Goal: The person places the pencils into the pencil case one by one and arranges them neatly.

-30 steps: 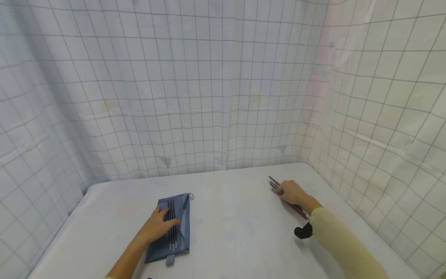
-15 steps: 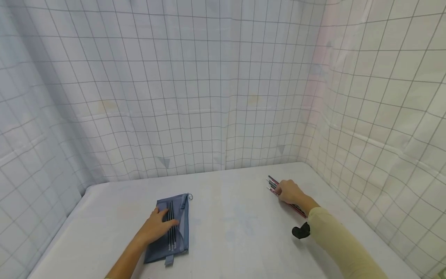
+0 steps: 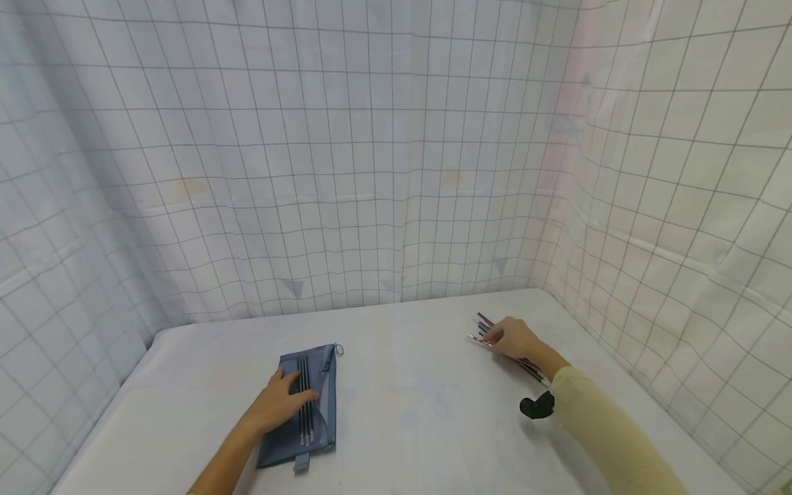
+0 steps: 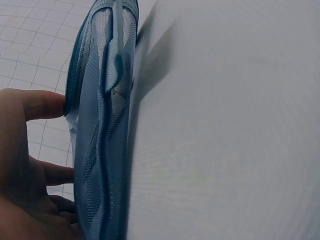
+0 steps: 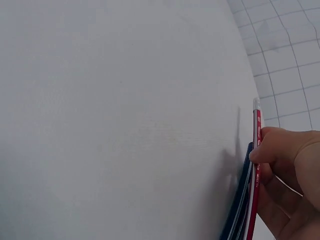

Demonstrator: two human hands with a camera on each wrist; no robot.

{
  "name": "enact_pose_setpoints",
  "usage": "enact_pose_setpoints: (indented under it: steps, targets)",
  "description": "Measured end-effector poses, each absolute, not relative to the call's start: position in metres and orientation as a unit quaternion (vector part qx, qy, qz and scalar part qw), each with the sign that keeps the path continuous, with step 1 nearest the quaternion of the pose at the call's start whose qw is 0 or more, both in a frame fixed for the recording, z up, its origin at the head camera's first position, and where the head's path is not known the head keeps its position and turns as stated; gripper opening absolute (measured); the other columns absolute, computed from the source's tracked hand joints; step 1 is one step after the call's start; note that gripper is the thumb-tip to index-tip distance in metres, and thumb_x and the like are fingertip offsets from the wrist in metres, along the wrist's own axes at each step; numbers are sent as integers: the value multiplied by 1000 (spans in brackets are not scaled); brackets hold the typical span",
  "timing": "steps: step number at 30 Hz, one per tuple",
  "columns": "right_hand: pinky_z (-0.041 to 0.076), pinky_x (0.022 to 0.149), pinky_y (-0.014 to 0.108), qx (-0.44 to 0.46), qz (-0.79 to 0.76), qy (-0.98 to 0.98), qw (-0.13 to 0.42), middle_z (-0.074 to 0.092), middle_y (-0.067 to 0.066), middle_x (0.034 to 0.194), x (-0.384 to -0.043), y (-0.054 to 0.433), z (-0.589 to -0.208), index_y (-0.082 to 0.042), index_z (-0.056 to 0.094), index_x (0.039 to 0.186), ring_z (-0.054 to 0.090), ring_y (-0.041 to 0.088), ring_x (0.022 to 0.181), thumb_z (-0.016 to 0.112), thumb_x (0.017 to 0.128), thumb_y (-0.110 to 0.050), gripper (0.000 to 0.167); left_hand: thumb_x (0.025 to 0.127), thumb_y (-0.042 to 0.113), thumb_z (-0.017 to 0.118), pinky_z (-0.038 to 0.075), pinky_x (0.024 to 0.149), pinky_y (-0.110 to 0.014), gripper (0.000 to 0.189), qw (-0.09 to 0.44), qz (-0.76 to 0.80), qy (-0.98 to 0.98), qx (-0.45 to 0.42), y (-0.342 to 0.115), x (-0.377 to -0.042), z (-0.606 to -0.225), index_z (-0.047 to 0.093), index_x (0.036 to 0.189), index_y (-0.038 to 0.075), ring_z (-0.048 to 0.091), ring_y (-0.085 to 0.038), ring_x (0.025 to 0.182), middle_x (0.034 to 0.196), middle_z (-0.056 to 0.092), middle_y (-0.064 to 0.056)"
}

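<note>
A blue zippered pencil case lies flat at the left of the table. Several dark pencils show lengthwise at its front; whether on it or inside I cannot tell. My left hand rests on the case, fingers spread, and in the left wrist view the fingertips touch the case. On the right, my right hand pinches a red and white pencil between thumb and fingers. Beside and behind it lie more pencils, partly hidden by the hand; a dark blue one shows in the right wrist view.
The white table stretches between the hands. Grid-patterned curtains hang behind it and at both sides. A black object is at the right sleeve cuff. A metal ring sticks out from the case's far corner.
The red and white pencil has shifted slightly left from the other pencils, pinched by my right hand. My left hand and the case have stayed in place.
</note>
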State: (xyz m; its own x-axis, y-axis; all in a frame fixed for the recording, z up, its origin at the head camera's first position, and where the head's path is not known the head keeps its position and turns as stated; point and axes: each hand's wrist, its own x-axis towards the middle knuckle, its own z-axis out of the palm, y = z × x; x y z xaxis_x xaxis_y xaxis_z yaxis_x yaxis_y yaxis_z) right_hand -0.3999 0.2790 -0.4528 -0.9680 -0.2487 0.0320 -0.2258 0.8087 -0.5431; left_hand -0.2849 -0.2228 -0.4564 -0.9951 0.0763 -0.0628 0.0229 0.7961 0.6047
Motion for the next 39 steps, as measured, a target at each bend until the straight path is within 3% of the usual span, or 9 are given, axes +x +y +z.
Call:
enact_pose_setpoints:
  steps: [12,25,33,39]
  targets:
    - [56,87,42,-166,-344,923,44,73,6,112,-400,277,-439,-6,80,113,65,23,103,72,90,-2,25,94,45,66,27,107,-76,88,41,322,945,26,-224,-285,-459,38,148,-18,22,-69,138,153,14,-51]
    - [56,81,37,-145,-417,894,76,71,4,111,-402,243,-429,-7,79,115,64,21,96,72,90,-3,27,94,44,66,28,107,-76,86,40,318,947,21,-222,-285,-458,39,147,-18,23,-70,137,153,14,-51]
    - [59,86,40,-119,-492,855,109,72,12,114,-404,218,-426,-1,76,120,68,24,99,73,91,-3,29,94,45,66,28,107,-77,86,37,319,947,26,-223,-286,-459,39,147,-18,23,-70,138,153,15,-51]
    - [59,88,41,-101,-536,830,114,68,23,121,-403,204,-423,1,74,122,67,36,108,71,93,-1,30,94,44,66,28,107,-77,86,34,317,947,26,-223,-286,-458,40,147,-18,23,-70,137,153,15,-51]
